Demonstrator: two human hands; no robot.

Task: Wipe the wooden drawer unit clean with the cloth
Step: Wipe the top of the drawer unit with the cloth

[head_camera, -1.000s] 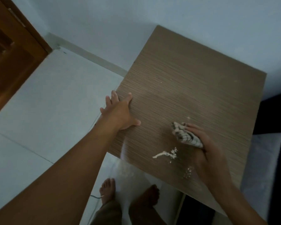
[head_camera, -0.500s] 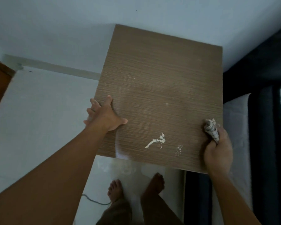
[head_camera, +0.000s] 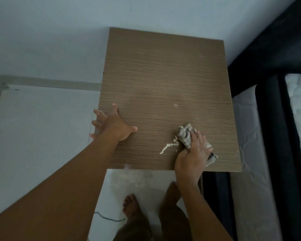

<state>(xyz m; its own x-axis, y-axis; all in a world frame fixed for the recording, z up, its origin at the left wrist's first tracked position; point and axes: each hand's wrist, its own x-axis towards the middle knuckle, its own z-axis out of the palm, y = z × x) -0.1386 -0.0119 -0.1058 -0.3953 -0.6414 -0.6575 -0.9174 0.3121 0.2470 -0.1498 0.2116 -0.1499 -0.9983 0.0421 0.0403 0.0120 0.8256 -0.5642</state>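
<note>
I see the wooden drawer unit (head_camera: 163,80) from above, its brown grained top filling the middle of the head view, its far edge against the pale wall (head_camera: 59,32). All positions below are given relative to this unit.

The left hand (head_camera: 114,125) lies flat on the unit's left edge, fingers spread and open, thumb pointing toward the centre of the top, the outer fingers overhanging the side. It grips nothing.

The right hand (head_camera: 192,153) sits on the near right part of the top, close to the front edge, curled and closed around the cloth (head_camera: 185,136). The cloth is a bunched, pale, dark-striped rag; one end sticks out beyond the fingers toward the centre of the top, another end shows at the hand's right side. It is pressed to the surface.

A white smear (head_camera: 169,147) lies on the top just left of the cloth, touching its lower edge. A few small pale specks are scattered further back.

A mattress (head_camera: 250,136) stands to the right of the unit. Two bare feet (head_camera: 131,206) stand on the pale floor (head_camera: 42,127) in front of it
</note>
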